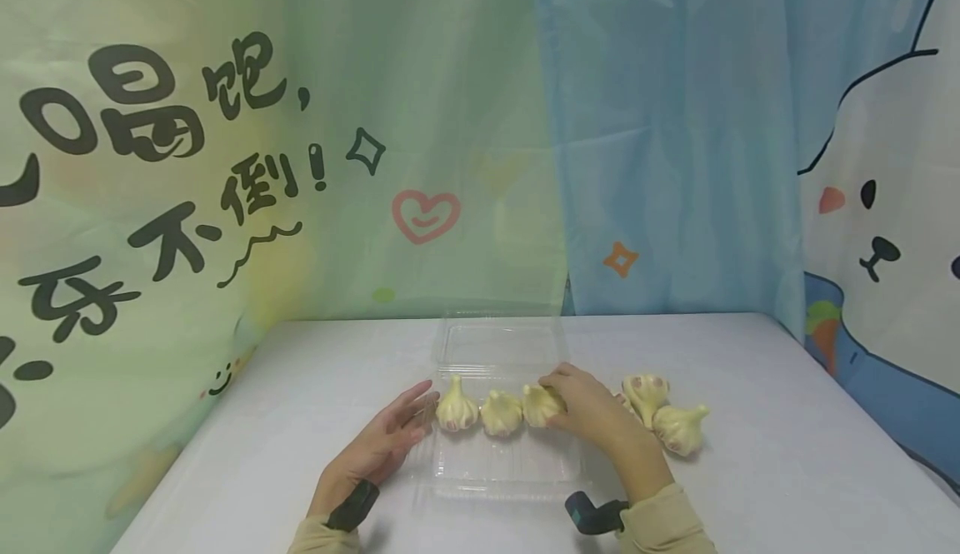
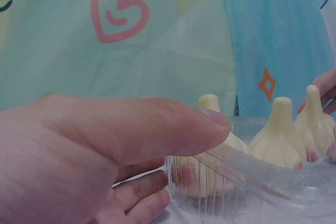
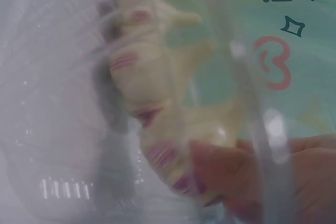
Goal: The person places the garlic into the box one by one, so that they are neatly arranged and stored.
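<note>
A clear plastic clamshell box [image 1: 502, 464] lies on the table with its lid [image 1: 501, 344] folded back. Three garlic bulbs form a row across it: a left bulb [image 1: 456, 409], a middle bulb [image 1: 501, 416] and a right bulb [image 1: 538, 406]. My right hand [image 1: 596, 412] grips the right bulb between thumb and fingers, inside the box wall in the right wrist view. At the box's left wall is my left hand [image 1: 384, 444], its thumb [image 2: 173, 129] straight along the rim and the other fingers low outside the wall.
More garlic bulbs [image 1: 681, 431] lie on the white table [image 1: 787, 471] to the right of the box, partly behind my right forearm. A printed curtain [image 1: 465, 137] hangs behind the table's far edge. Both wrists wear black camera mounts [image 1: 596, 514].
</note>
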`<state>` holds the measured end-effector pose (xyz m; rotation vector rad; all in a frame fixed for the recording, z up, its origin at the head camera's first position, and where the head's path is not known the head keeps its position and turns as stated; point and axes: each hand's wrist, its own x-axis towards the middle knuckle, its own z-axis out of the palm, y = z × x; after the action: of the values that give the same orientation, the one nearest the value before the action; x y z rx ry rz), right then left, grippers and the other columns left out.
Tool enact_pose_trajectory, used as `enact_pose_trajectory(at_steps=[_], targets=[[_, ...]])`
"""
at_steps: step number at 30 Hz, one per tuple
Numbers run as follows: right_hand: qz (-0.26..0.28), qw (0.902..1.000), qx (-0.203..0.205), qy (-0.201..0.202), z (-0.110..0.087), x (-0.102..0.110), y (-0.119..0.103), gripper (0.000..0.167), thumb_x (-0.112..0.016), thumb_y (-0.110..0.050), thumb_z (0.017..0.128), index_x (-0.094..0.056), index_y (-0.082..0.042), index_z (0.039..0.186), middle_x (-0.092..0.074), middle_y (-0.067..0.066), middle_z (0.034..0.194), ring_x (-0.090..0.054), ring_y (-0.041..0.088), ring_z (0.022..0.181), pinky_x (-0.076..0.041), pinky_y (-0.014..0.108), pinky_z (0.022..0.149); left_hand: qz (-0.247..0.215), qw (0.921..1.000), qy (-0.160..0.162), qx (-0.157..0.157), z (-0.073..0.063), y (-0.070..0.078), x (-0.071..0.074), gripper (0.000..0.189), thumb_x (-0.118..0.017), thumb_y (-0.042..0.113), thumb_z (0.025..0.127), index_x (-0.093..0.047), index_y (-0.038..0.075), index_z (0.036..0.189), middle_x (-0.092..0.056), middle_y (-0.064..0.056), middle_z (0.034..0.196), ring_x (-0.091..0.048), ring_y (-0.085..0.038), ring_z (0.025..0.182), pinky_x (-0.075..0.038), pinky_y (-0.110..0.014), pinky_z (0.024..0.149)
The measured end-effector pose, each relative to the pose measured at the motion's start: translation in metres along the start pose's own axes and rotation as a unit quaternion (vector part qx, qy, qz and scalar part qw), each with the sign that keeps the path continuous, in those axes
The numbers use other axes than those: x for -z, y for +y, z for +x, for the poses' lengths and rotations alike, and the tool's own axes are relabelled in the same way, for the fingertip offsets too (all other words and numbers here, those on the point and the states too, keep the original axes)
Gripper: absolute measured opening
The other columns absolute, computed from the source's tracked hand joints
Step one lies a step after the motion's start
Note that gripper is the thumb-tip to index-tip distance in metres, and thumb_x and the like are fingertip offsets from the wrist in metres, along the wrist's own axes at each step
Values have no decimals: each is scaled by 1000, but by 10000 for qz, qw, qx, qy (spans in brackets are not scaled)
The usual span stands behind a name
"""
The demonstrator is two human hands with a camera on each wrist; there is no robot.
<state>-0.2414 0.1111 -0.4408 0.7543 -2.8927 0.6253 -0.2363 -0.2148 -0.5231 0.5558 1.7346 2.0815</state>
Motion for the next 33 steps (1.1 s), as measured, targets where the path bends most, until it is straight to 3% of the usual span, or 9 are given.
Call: enact_pose_trajectory(at_steps=[17, 24, 33], targets=[[-49, 10000, -20, -18, 5, -6, 16, 49, -82, -17, 71, -66, -4, 115, -65, 9, 113, -60, 30, 108, -49, 47, 93, -18, 10000, 30, 46, 2, 4, -2, 78, -55, 3, 90, -9, 9, 153, -7, -21, 158, -7, -35, 147, -33, -14, 106], [-193, 9998, 8, -66, 4, -5, 11, 45, -82, -16, 70, -69, -5, 111, -66, 5, 106, -63, 25, 98, -52, 42, 85, -12, 10000, -12, 53, 1, 4, -2, 78, -54, 3, 90, -8, 9, 153, -5, -22, 158, -8, -36, 147, -34, -14, 106], [-471, 9987, 171, 21, 0, -6, 6, 41, -81, -15, 71, -69, -4, 108, -67, 7, 105, -64, 26, 99, -52, 42, 86, 59, 10000, -9, 79, 0, 3, -1, 78, -54, 4, 91, -6, 7, 153, -6, -22, 158, -8, -36, 147, -33, -16, 107]])
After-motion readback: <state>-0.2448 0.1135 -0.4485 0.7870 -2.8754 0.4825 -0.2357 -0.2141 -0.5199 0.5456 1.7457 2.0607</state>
